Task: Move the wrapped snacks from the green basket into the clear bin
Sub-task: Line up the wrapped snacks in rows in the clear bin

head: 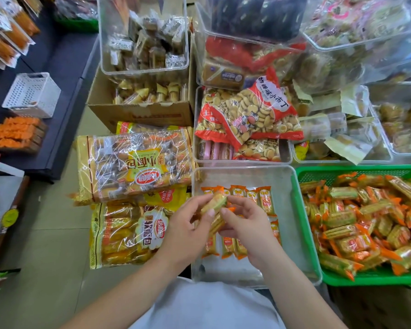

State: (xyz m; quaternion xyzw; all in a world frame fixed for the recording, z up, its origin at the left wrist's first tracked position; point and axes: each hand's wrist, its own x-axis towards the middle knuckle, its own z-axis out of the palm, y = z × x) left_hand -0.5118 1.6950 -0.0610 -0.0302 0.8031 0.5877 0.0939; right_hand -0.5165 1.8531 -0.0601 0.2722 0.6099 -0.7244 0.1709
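A green basket [305, 224] at the right holds a heap of orange-and-yellow wrapped snacks [365, 222]. Left of it stands the clear bin [292, 186], with several of the same snacks [252, 194] lined in rows on its floor. Over the bin's left part, my left hand [188, 229] and my right hand [247, 229] meet and both grip wrapped snacks [217, 211], one on top near my left fingertips and another below between the two hands.
Large bread bags [133, 167] lie left of the bin on the tiled floor. Behind it are more clear bins of biscuits [244, 119], a cardboard box [140, 110], and a white basket [32, 95] on a dark shelf at the left.
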